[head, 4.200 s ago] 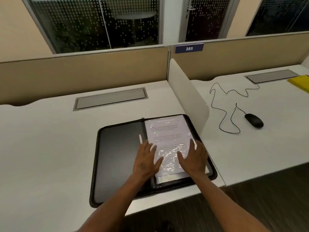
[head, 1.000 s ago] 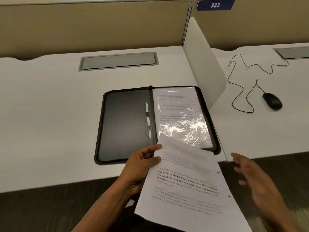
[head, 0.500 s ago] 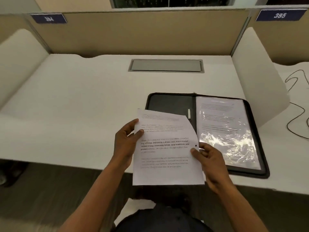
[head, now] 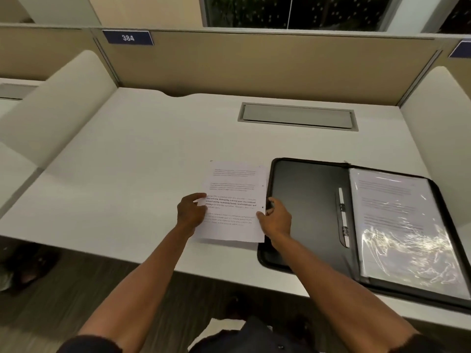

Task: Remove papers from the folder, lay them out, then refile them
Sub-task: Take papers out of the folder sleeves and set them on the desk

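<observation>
A white counter (head: 127, 174) sits in a cubicle with tan partitions, a "384" tag (head: 128, 37) at 11 o'clock and a grey cable hatch (head: 297, 116) at 1 o'clock. The left hand (head: 190, 212) and right hand (head: 276, 217) each hold a narrow grip on the printed sheet (head: 233, 200), pinching its side edges. It lies on the counter, long axis 12 to 6, just left of the open black folder (head: 305, 200), whose sleeved papers (head: 397, 225) lie at 3 o'clock.
</observation>
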The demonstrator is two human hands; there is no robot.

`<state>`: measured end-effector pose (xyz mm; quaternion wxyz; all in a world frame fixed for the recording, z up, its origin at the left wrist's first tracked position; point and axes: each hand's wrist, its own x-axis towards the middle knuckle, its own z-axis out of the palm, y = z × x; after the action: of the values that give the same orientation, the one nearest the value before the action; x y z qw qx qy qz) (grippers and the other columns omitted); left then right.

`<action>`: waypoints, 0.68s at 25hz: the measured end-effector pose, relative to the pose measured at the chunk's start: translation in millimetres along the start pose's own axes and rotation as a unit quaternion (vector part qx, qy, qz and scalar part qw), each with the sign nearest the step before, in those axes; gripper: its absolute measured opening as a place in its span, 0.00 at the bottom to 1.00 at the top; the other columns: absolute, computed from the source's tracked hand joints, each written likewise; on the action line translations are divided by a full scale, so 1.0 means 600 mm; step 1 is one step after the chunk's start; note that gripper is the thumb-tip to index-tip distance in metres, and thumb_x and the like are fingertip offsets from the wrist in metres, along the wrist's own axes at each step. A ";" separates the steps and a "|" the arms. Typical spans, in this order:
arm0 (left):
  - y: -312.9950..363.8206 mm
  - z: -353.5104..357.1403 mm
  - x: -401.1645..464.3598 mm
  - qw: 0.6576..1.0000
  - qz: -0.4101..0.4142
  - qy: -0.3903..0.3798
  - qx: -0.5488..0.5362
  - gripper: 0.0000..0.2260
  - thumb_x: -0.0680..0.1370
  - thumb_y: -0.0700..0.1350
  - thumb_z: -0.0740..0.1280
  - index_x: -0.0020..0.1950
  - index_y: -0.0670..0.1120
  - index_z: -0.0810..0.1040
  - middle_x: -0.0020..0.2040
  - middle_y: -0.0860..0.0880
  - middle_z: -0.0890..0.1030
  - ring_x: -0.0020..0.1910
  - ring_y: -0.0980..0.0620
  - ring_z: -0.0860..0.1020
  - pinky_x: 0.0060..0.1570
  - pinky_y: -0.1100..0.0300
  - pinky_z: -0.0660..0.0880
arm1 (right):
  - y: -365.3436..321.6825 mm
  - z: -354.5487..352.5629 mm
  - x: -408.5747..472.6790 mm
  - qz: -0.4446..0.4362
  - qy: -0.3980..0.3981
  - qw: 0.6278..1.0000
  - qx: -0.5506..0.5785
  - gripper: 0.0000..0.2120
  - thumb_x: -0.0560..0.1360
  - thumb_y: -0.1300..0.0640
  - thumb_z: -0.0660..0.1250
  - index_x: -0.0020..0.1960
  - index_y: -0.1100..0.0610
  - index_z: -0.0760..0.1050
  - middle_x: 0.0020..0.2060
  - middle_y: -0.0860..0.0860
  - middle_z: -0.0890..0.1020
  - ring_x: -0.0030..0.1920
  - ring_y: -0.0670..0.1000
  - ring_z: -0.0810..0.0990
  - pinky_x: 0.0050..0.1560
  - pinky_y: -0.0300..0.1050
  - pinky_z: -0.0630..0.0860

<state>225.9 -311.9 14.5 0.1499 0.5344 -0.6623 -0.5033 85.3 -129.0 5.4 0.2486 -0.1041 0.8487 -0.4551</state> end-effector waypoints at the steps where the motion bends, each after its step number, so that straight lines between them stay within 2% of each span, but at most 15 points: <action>1: -0.007 0.003 0.011 1.000 0.010 0.003 0.017 0.17 0.74 0.33 0.68 0.61 0.47 0.81 0.61 0.44 0.81 0.54 0.48 0.80 0.46 0.65 0.74 | 0.002 0.007 0.003 -0.018 0.007 0.999 -0.036 0.21 0.75 0.60 0.72 0.67 0.57 0.75 0.44 0.51 0.82 0.46 0.52 0.82 0.51 0.46 0.80; 3: -0.018 0.011 0.022 0.997 0.045 0.015 0.054 0.16 0.75 0.33 0.69 0.62 0.43 0.80 0.63 0.43 0.79 0.61 0.46 0.78 0.58 0.62 0.73 | 0.006 0.018 0.006 -0.059 0.019 0.993 -0.096 0.15 0.75 0.60 0.72 0.62 0.59 0.79 0.43 0.52 0.82 0.45 0.52 0.81 0.48 0.44 0.78; 4: -0.023 0.017 0.022 0.995 0.070 0.021 0.069 0.16 0.74 0.34 0.69 0.62 0.41 0.80 0.63 0.43 0.78 0.63 0.45 0.76 0.62 0.61 0.70 | 0.009 0.021 0.006 -0.077 0.024 0.989 -0.122 0.16 0.76 0.59 0.72 0.62 0.59 0.79 0.46 0.53 0.82 0.47 0.53 0.81 0.50 0.44 0.77; 7: -0.032 0.029 0.027 0.987 0.125 0.017 0.100 0.17 0.74 0.35 0.72 0.63 0.39 0.79 0.65 0.40 0.75 0.66 0.43 0.73 0.67 0.61 0.64 | 0.025 0.027 0.010 -0.099 0.010 0.978 -0.186 0.19 0.79 0.55 0.70 0.68 0.59 0.77 0.57 0.55 0.78 0.55 0.53 0.79 0.56 0.39 0.74; 9: -0.037 0.034 0.030 0.985 0.122 0.002 0.120 0.18 0.75 0.37 0.73 0.65 0.39 0.78 0.70 0.40 0.71 0.70 0.42 0.69 0.70 0.58 0.62 | 0.035 0.029 0.012 -0.112 -0.004 0.972 -0.206 0.18 0.80 0.53 0.68 0.67 0.60 0.77 0.59 0.54 0.76 0.56 0.51 0.78 0.53 0.33 0.69; 12: -0.053 0.043 0.032 0.977 0.139 0.003 0.161 0.20 0.76 0.40 0.72 0.67 0.38 0.77 0.75 0.41 0.65 0.75 0.42 0.61 0.73 0.52 0.58 | 0.041 0.028 0.012 -0.125 -0.010 0.969 -0.211 0.16 0.80 0.54 0.67 0.65 0.60 0.78 0.57 0.54 0.77 0.52 0.49 0.77 0.52 0.31 0.67; 14: -0.060 0.049 0.029 0.970 0.154 0.006 0.188 0.19 0.77 0.41 0.71 0.67 0.39 0.77 0.78 0.42 0.62 0.77 0.42 0.56 0.74 0.45 0.55 | 0.035 0.019 0.005 -0.145 0.001 0.972 -0.186 0.14 0.79 0.56 0.69 0.63 0.60 0.80 0.52 0.53 0.78 0.48 0.48 0.77 0.54 0.35 0.72; 15: -0.062 0.049 0.027 0.969 0.155 0.008 0.191 0.19 0.77 0.41 0.70 0.68 0.40 0.77 0.79 0.42 0.60 0.78 0.42 0.55 0.74 0.43 0.54 | 0.032 0.011 0.000 -0.163 0.022 0.973 -0.160 0.12 0.78 0.58 0.71 0.60 0.60 0.82 0.48 0.52 0.78 0.46 0.47 0.76 0.54 0.41 0.76; 17: -0.058 0.049 0.023 0.968 0.166 0.019 0.188 0.19 0.78 0.42 0.70 0.69 0.42 0.76 0.79 0.43 0.60 0.79 0.42 0.53 0.74 0.42 0.52 | 0.027 -0.030 -0.025 -0.191 0.093 0.972 -0.096 0.08 0.76 0.60 0.73 0.54 0.59 0.83 0.45 0.50 0.80 0.43 0.45 0.76 0.50 0.48 0.80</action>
<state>218.6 -306.1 -32.3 0.1405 0.4447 -0.8218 -0.3273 89.8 -100.9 5.0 0.0658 -0.2449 0.8720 -0.4187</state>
